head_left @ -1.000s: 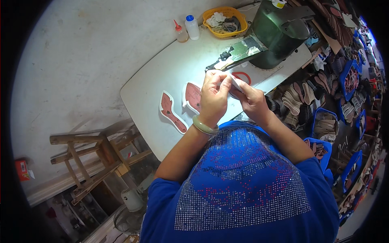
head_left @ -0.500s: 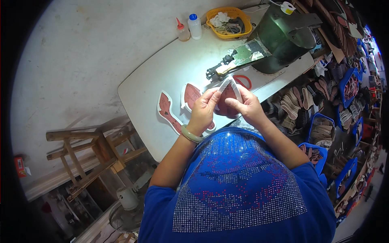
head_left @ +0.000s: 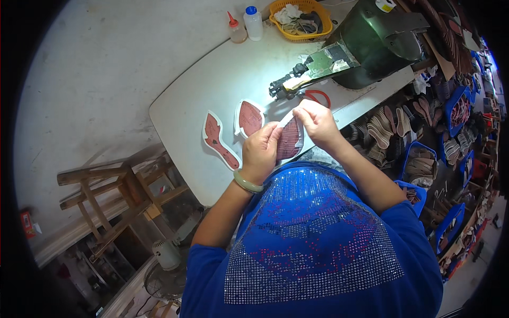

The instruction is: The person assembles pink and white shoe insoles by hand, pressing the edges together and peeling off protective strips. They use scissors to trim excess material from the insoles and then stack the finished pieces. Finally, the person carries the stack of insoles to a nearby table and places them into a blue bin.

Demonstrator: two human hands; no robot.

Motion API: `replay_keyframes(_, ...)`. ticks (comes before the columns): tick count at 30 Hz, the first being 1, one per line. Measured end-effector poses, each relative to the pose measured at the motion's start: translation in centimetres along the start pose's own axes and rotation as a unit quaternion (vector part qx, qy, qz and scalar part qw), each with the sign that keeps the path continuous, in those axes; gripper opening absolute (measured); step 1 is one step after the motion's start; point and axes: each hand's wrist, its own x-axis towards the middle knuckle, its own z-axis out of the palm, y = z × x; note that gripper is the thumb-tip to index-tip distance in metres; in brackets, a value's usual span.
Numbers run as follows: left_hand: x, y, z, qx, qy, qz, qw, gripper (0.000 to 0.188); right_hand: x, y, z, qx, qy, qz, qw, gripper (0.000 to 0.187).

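A reddish-brown shoe insole (head_left: 289,142) with a white edge strip is held over the near part of the table, close to my body. My left hand (head_left: 260,153) grips its left side, thumb and fingers closed. At its pointed top, my right hand (head_left: 319,123) pinches the white edge. Two similar white-bordered insoles lie on the table to the left: a long narrow one (head_left: 214,138), and one with a broad pointed front (head_left: 250,117) beside my left hand; my hand hides part of it. Just beyond my right hand is a red-handled tool (head_left: 324,96), partly covered.
A dark green sewing machine (head_left: 366,50) stands on the white table (head_left: 183,106), its head beyond my hands. At the back are a yellow basket (head_left: 302,36), a white bottle (head_left: 254,26) and a red-tipped bottle (head_left: 237,33). Blue crates (head_left: 421,161) of shoe parts stand right; a wooden stool (head_left: 130,193) left.
My right hand has moved up from the insole's right side to its pointed tip, now pinching the white edge. The held insole has turned and sits slightly left.
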Motion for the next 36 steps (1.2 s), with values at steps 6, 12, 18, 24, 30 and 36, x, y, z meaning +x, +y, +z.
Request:
replay_keyframes(6,-0.4,-4.6,1.0,-0.005,0.011,-0.082,0.997,0.021,-0.5,4.2,2.3,0.156,-0.091,0.177,0.967,0.024)
replay_keyframes(12,0.0,-7.7,1.5,-0.165,-0.022,-0.149,0.975,0.026,-0.2,8.7,0.5,0.292,-0.069,0.299,0.906,0.034)
replay_keyframes(18,-0.7,-10.5,2.0,-0.169,-0.02,-0.16,0.972,0.025,1.7,15.7,-0.2,-0.104,0.002,0.135,0.985,0.032)
replay_keyframes(24,-1.8,-10.8,2.2,-0.186,0.002,-0.193,0.963,0.025,4.2,15.3,1.1,-0.443,-0.027,0.135,0.886,0.067)
replay_keyframes(30,-3.7,-12.6,3.8,-0.144,-0.003,-0.226,0.963,0.025,5.3,16.3,3.3,-0.461,-0.071,0.144,0.873,0.061)
replay_keyframes(36,-4.6,-14.8,8.3,-0.229,0.04,-0.267,0.935,0.027,3.9,16.5,3.1,-0.485,-0.074,0.077,0.868,0.06)
